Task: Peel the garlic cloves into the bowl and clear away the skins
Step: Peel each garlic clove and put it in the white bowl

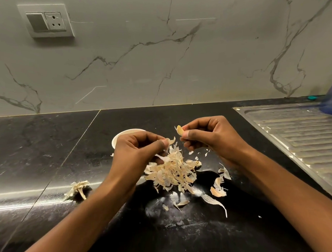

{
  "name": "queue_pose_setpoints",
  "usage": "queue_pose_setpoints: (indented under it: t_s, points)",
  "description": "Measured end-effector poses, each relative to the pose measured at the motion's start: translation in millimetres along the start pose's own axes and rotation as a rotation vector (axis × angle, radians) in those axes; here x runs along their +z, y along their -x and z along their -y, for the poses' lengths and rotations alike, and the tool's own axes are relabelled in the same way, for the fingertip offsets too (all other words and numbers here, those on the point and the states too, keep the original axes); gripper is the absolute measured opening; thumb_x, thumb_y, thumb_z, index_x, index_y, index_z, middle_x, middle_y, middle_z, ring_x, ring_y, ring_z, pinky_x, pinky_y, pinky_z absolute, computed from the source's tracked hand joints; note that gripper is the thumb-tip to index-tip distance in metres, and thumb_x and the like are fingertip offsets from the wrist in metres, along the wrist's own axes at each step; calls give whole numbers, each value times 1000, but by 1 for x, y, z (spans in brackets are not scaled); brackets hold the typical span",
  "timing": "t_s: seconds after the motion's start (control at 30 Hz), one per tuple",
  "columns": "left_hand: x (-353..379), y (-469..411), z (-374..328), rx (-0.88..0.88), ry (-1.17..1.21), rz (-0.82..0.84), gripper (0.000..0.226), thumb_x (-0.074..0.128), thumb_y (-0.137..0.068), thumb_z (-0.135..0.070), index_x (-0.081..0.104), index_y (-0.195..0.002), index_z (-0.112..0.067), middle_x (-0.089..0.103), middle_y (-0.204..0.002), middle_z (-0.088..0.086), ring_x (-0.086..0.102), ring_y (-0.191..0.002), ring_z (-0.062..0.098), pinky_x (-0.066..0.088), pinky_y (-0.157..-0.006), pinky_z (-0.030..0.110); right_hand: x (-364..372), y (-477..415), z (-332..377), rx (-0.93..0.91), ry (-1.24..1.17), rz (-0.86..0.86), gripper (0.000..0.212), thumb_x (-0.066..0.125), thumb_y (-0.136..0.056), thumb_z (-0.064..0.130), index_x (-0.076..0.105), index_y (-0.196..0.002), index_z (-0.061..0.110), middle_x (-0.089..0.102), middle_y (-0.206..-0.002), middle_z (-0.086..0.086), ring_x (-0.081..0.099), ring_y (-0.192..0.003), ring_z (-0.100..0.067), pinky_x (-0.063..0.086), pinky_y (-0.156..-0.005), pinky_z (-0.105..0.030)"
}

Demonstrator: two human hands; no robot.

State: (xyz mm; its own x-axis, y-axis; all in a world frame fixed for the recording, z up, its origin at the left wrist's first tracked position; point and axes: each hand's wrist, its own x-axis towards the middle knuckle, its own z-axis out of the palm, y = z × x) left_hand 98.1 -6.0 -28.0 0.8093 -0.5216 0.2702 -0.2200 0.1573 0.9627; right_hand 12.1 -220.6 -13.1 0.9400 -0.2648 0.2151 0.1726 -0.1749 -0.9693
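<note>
My right hand [209, 137] pinches a garlic clove [179, 130] between thumb and fingers, above the counter. My left hand [138, 149] pinches a strip of garlic skin [171, 141] just left of the clove. A heap of peeled skins [172, 172] lies under both hands. The white bowl [118, 137] stands behind my left hand, which hides most of it; its contents are out of sight. An unpeeled clove [217, 193] lies to the right of the heap.
A garlic stem with dry skins [78, 189] lies at the left on the black counter [40, 149]. Loose skin scraps [214, 200] are scattered in front. A steel sink drainboard [297, 136] fills the right side, with a blue object [331, 101] at its far end.
</note>
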Motion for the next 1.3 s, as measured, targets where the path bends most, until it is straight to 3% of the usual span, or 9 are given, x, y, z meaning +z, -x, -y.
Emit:
queue_pose_setpoints:
  t_s: [0.17, 0.3, 0.5, 0.67, 0.9, 1.03, 1.3]
  points:
    - [2, -1, 2, -14, -139, 1, 23, 69, -95, -6, 83, -78, -10, 71, -70, 20, 61, -58, 30, 54, -60, 37, 4, 2, 0, -28, 42, 56, 22, 80, -88, 2, 78, -110, 3, 81, -97, -16, 79, -86, -28, 65, -78, -34]
    - [0, 0, 2, 55, -193, -16, 15, 79, -92, -19, 84, -79, -12, 73, -67, 12, 61, -55, 27, 54, -56, 35, 5, 3, -1, -50, 47, 91, 28, 84, -83, 2, 78, -111, 2, 81, -100, -15, 79, -93, -34, 66, -83, -39]
    - [-1, 2, 0, 122, -259, -14, 10, 92, -77, -13, 83, -82, -12, 76, -73, 7, 69, -62, 25, 58, -58, 32, 5, 3, 0, -62, 56, 103, 28, 85, -82, 1, 78, -109, 3, 81, -99, -15, 79, -92, -35, 67, -83, -39]
    - [0, 3, -1, 144, -212, 9, 11, 85, -84, -14, 83, -94, -10, 78, -78, 7, 73, -68, 27, 61, -60, 35, 5, 2, 0, -69, 77, 114, 28, 85, -83, 2, 78, -110, 3, 81, -100, -14, 79, -94, -33, 67, -85, -41]
    - [2, 1, -3, -58, -38, 34, 8, 77, -90, -5, 81, -93, 1, 78, -84, 21, 74, -72, 33, 64, -66, 32, 5, 3, 0, -117, 122, 99, 29, 86, -82, -1, 78, -110, 3, 82, -100, -10, 80, -93, -28, 66, -83, -35]
    - [3, 1, -4, -208, 114, 82, 12, 75, -88, -5, 80, -90, 5, 76, -87, 28, 73, -70, 29, 63, -64, 27, 6, 4, 0, -161, 151, 93, 29, 86, -81, 0, 78, -109, 2, 82, -101, -8, 80, -94, -24, 64, -84, -30]
    - [2, -1, -2, -236, 157, 65, 10, 69, -91, 2, 77, -88, 7, 74, -87, 28, 70, -68, 25, 61, -61, 26, 7, 4, 0, -156, 131, 112, 28, 86, -81, 1, 78, -109, 2, 82, -100, -10, 80, -92, -27, 65, -81, -31]
